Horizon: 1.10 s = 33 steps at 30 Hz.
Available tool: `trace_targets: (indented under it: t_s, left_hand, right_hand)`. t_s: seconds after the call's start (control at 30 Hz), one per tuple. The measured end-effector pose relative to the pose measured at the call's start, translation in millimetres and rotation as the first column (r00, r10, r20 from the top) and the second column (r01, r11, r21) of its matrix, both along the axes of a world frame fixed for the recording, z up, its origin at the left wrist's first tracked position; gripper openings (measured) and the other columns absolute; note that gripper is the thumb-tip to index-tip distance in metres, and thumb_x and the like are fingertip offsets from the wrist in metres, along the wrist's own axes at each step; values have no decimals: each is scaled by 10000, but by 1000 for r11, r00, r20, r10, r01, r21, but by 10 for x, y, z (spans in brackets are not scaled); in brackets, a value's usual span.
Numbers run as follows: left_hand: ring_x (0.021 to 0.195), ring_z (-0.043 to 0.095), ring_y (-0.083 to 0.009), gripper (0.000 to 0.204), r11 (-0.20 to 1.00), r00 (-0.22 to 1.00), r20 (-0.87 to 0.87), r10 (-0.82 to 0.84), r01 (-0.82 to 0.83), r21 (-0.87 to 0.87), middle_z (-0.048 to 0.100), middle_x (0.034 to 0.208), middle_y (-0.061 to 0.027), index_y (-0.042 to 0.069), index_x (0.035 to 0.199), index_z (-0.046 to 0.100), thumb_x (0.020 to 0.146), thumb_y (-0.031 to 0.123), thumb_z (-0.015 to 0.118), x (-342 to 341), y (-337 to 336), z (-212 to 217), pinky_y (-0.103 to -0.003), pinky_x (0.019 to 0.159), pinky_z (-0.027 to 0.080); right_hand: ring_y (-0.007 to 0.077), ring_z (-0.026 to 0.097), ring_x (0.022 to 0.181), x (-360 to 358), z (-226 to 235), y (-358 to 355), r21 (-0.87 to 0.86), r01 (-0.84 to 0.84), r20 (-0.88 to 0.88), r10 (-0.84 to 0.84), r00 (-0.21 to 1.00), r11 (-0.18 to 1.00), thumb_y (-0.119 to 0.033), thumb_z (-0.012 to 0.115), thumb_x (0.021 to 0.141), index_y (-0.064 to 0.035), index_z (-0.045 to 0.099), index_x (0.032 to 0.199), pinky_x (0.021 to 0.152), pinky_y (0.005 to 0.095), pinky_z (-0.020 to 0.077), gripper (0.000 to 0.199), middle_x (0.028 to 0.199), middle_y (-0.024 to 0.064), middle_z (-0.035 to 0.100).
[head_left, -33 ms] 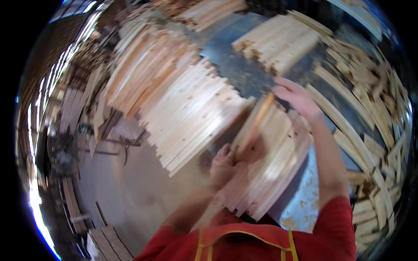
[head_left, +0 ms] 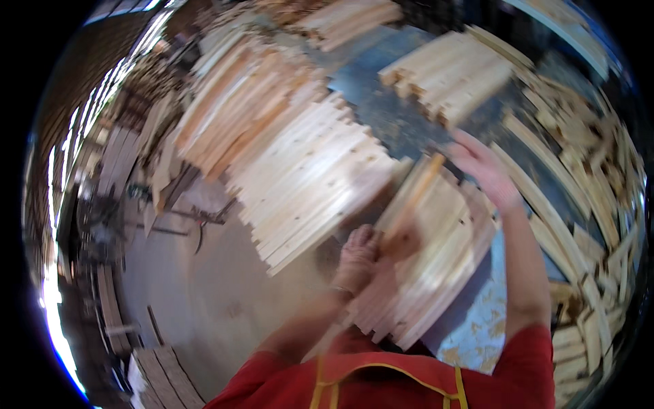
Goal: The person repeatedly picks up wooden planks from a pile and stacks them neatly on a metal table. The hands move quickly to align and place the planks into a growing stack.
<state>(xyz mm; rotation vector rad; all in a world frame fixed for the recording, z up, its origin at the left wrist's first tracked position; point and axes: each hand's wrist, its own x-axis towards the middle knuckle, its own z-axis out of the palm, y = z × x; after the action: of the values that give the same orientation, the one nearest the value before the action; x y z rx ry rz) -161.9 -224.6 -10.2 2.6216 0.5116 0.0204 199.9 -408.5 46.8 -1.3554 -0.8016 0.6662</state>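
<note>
A narrow wooden board (head_left: 413,193) with an orange-brown edge stands tilted on edge over a row of pale boards (head_left: 443,252) in front of me. My left hand (head_left: 359,255) is closed around the board's near end. Close to its far end is my right hand (head_left: 485,170), blurred, with fingers stretched out and nothing visible in them. A small gap seems to lie between those fingers and the board. To the left lies a wide row of pale boards (head_left: 306,177) side by side, their ends uneven.
Reddish boards (head_left: 238,102) continue the left row farther off. Another group of boards (head_left: 453,71) lies on the dark tabletop (head_left: 381,102). Long strips (head_left: 545,198) and a heap of offcuts (head_left: 593,150) fill the right side. A brown board stack (head_left: 167,378) is at lower left.
The whole view has shifted slightly. My right hand has moved a little right, away from the board's far end. My left hand keeps its grip on the near end.
</note>
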Motion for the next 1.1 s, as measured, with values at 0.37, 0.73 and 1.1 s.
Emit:
trace_targets:
  t_s: [0.37, 0.73, 1.1]
  left_hand:
    - [952, 770, -465, 428, 898, 973, 140, 185, -109, -427, 780, 989, -279, 17, 1270, 713, 1001, 346, 665, 893, 1262, 1292, -560, 872, 598]
    - [1244, 720, -414, 493, 918, 950, -93, 298, -258, 302, 749, 1360, -243, 8, 1408, 679, 990, 264, 629, 826, 4833, 1101, -505, 1072, 576]
    - [1309, 709, -370, 477, 769, 914, 90, 395, -383, 511, 754, 1357, -197, 182, 1487, 639, 1012, 229, 611, 1084, 6665, 2219, -529, 1075, 565]
  right_hand:
    - [166, 654, 1019, -2281, -754, -1645, -657, 310, -287, -608, 740, 688, -387, 837, 1019, -3, 253, 1727, 909, 325, 552, 995, 1176, 45, 723]
    - [237, 682, 1098, -2925, -1262, -1325, -726, 390, -211, -723, 658, 566, -413, 877, 946, -67, 546, 1534, 941, 426, 584, 758, 1294, 105, 712]
    - [209, 583, 791, -2794, -1311, -1633, -916, 155, -91, -570, 817, 369, -606, 739, 998, 20, 736, 1160, 705, 420, 535, 647, 893, 72, 675]
